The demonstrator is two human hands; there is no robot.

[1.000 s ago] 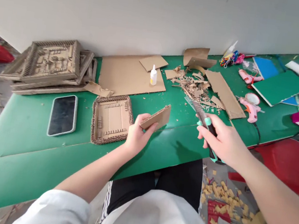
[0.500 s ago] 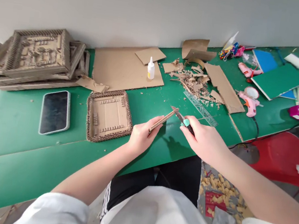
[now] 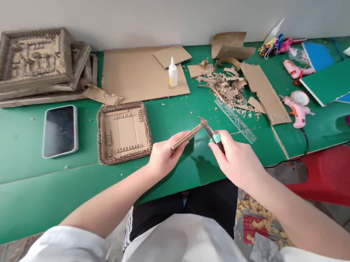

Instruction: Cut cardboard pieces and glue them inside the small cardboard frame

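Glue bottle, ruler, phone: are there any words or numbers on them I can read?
None can be read.
Glue bottle: its label is too small and blurred.
Ruler: marks show, but no digits are legible.
Phone: the screen is dark, with no text.

Setting: a cardboard-craft workbench, set against a plain pale wall.
Surface: a long green table strewn with offcuts and dust.
Finished work: a stack of corrugated cardboard frames at 10 o'clock; one cardboard tray near centre.
Raw stock: a flat cardboard sheet at 12 o'clock, beside a heap of cardboard scraps.
Tools: a white glue bottle, a clear ruler, and pink glue guns at 2 o'clock.
Floor: cardboard bits lie scattered below the table edge, next to a red plastic chair.
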